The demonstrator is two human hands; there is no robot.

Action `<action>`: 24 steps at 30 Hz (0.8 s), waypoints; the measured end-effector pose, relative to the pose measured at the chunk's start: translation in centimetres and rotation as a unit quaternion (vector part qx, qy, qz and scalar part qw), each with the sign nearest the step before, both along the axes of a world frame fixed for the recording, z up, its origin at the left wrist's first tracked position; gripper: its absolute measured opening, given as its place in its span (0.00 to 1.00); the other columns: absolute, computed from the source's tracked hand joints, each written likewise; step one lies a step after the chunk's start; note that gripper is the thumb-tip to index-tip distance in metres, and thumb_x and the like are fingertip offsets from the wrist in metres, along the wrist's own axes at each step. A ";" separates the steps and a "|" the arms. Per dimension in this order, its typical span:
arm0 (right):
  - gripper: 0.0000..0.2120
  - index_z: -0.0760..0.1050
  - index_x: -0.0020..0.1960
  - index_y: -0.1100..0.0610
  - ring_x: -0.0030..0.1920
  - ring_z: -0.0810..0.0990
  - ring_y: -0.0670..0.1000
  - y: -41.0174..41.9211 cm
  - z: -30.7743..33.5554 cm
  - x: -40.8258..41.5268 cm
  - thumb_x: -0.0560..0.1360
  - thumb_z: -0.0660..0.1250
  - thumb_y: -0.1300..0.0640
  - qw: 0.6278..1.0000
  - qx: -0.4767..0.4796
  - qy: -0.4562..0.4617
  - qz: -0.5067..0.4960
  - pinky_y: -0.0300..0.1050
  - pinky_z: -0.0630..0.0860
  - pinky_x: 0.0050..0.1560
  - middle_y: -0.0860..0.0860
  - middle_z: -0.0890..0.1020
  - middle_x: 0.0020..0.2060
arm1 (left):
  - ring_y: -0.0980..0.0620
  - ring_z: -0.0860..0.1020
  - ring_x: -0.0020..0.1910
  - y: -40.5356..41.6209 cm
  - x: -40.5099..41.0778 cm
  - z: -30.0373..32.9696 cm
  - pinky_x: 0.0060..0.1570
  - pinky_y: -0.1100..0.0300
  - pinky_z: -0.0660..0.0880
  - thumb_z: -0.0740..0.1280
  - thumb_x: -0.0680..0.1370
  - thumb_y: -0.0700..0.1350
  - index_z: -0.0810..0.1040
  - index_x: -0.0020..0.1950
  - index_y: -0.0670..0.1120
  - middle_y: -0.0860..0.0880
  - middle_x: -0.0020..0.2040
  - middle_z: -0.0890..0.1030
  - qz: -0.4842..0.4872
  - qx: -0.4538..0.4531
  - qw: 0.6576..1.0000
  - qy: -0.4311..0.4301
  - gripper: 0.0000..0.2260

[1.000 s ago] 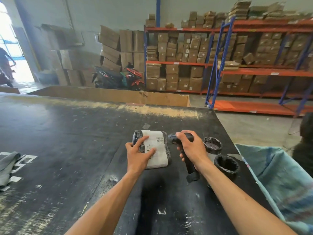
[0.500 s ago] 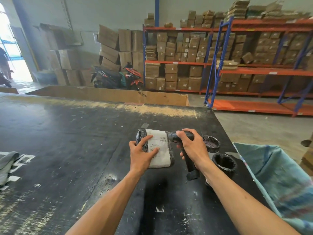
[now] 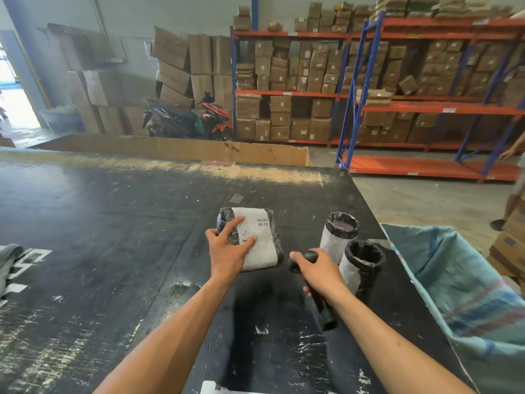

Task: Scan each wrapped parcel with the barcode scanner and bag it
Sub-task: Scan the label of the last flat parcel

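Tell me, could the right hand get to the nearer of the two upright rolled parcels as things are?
Probably, but not to grasp it: the right hand is beside the nearer rolled parcel with nothing between, yet it grips the barcode scanner, so its fingers are taken up.

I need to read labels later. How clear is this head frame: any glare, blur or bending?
Head view: doorway blown out white; shelving uprights bow from the wide lens; parcel label barcode visible but its text too small to read; sack slightly soft.
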State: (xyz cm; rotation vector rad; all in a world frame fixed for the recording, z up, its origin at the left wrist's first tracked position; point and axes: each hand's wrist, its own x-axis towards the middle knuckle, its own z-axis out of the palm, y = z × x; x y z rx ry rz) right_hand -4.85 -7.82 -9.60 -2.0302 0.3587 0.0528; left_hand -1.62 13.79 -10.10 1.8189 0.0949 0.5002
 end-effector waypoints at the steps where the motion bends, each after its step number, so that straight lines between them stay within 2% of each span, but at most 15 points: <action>1: 0.27 0.73 0.59 0.47 0.23 0.83 0.51 -0.2 -0.7 -0.4 0.68 0.69 0.31 0.999 -0.030 0.014 0.001 0.44 0.80 0.26 0.50 0.86 0.41 | 0.59 0.75 0.52 0.1 -0.1 -0.1 0.59 0.63 0.75 0.81 0.70 0.49 0.80 0.58 0.66 0.46 0.58 0.66 0.001 -0.001 1.000 0.002 0.22; 5: 0.27 0.73 0.58 0.50 0.25 0.85 0.53 -0.5 -2.7 -1.5 0.69 0.68 0.31 0.996 -0.067 0.050 0.007 0.52 0.87 0.35 0.52 0.86 0.44 | 0.55 0.77 0.52 0.2 -0.6 -0.3 0.55 0.65 0.76 0.81 0.70 0.49 0.80 0.58 0.67 0.46 0.58 0.66 0.007 -0.013 1.000 0.014 0.22; 7: 0.26 0.72 0.58 0.50 0.29 0.87 0.55 -0.5 -3.2 -1.7 0.71 0.68 0.32 0.995 -0.073 0.060 0.014 0.54 0.87 0.39 0.52 0.86 0.45 | 0.57 0.77 0.52 0.1 -0.7 -0.4 0.55 0.67 0.76 0.81 0.70 0.49 0.80 0.59 0.66 0.46 0.58 0.67 0.007 -0.021 1.000 0.017 0.22; 9: 0.27 0.72 0.60 0.51 0.32 0.88 0.56 -0.7 -3.4 -1.7 0.72 0.68 0.32 0.995 -0.068 0.074 0.024 0.55 0.87 0.41 0.52 0.85 0.47 | 0.60 0.76 0.52 -0.2 -0.8 -0.4 0.52 0.73 0.75 0.81 0.70 0.49 0.80 0.58 0.67 0.47 0.58 0.67 0.002 -0.022 1.000 0.018 0.22; 10: 0.30 0.71 0.63 0.51 0.36 0.89 0.56 -0.8 -3.3 -1.7 0.72 0.68 0.31 0.993 -0.077 0.085 0.034 0.56 0.87 0.45 0.53 0.85 0.50 | 0.61 0.76 0.51 -0.3 -0.9 -0.3 0.50 0.75 0.75 0.81 0.70 0.49 0.80 0.58 0.67 0.47 0.58 0.67 0.001 -0.022 1.000 0.018 0.22; 11: 0.34 0.70 0.68 0.52 0.44 0.90 0.57 -0.9 -3.2 -1.6 0.73 0.66 0.30 0.988 -0.109 0.095 0.050 0.56 0.86 0.52 0.53 0.84 0.55 | 0.61 0.76 0.51 -0.5 -1.0 -0.3 0.51 0.74 0.75 0.81 0.70 0.49 0.80 0.58 0.67 0.47 0.58 0.67 0.000 -0.021 1.000 0.018 0.22; 13: 0.42 0.64 0.77 0.53 0.64 0.82 0.61 -1.2 -2.5 -1.3 0.74 0.62 0.26 0.965 -0.228 0.099 0.079 0.55 0.78 0.64 0.56 0.81 0.66 | 0.61 0.76 0.51 -0.9 -1.0 0.1 0.56 0.68 0.77 0.81 0.70 0.49 0.80 0.59 0.66 0.46 0.58 0.67 -0.001 -0.022 1.000 0.016 0.22; 14: 0.44 0.61 0.80 0.53 0.69 0.78 0.62 -1.4 -1.9 -1.1 0.75 0.60 0.25 0.954 -0.275 0.085 0.082 0.55 0.75 0.65 0.57 0.79 0.69 | 0.61 0.76 0.51 -1.2 -1.1 0.3 0.58 0.65 0.78 0.81 0.70 0.49 0.80 0.59 0.66 0.46 0.58 0.67 0.000 -0.025 1.000 0.014 0.22; 16: 0.43 0.61 0.81 0.51 0.71 0.76 0.63 -1.9 0.1 -0.8 0.76 0.58 0.25 0.948 -0.308 0.038 0.076 0.56 0.73 0.65 0.58 0.79 0.70 | 0.59 0.76 0.52 -1.9 -0.9 1.0 0.59 0.61 0.79 0.82 0.69 0.49 0.81 0.59 0.65 0.46 0.58 0.68 -0.001 -0.037 0.999 0.007 0.22; 18: 0.39 0.63 0.79 0.48 0.70 0.77 0.62 -2.9 2.5 -0.2 0.76 0.59 0.26 0.961 -0.268 -0.018 0.066 0.56 0.73 0.63 0.56 0.80 0.68 | 0.58 0.77 0.53 -2.7 -0.7 1.8 0.58 0.59 0.80 0.82 0.69 0.49 0.81 0.59 0.66 0.46 0.58 0.69 -0.009 -0.058 0.998 -0.002 0.23; 20: 0.34 0.67 0.76 0.45 0.65 0.80 0.59 -4.5 5.0 0.3 0.77 0.61 0.28 0.977 -0.188 -0.086 0.059 0.54 0.73 0.57 0.48 0.84 0.57 | 0.57 0.77 0.54 -3.9 -0.3 2.8 0.57 0.59 0.81 0.82 0.68 0.50 0.81 0.58 0.67 0.48 0.59 0.69 -0.025 -0.079 0.996 -0.012 0.23; 22: 0.31 0.70 0.74 0.43 0.61 0.81 0.53 -6.3 7.2 0.8 0.77 0.64 0.29 0.982 -0.105 -0.147 0.051 0.49 0.70 0.55 0.38 0.81 0.45 | 0.55 0.78 0.56 -5.4 0.1 4.0 0.56 0.60 0.81 0.83 0.68 0.51 0.81 0.58 0.68 0.50 0.59 0.70 -0.042 -0.093 0.994 -0.025 0.23; 24: 0.29 0.68 0.74 0.38 0.58 0.82 0.49 -8.3 8.8 1.2 0.76 0.65 0.30 0.979 -0.057 -0.188 0.047 0.47 0.70 0.54 0.40 0.81 0.49 | 0.55 0.78 0.57 -7.5 0.6 5.4 0.58 0.57 0.80 0.83 0.67 0.53 0.81 0.58 0.68 0.50 0.60 0.71 -0.062 -0.095 0.993 -0.037 0.23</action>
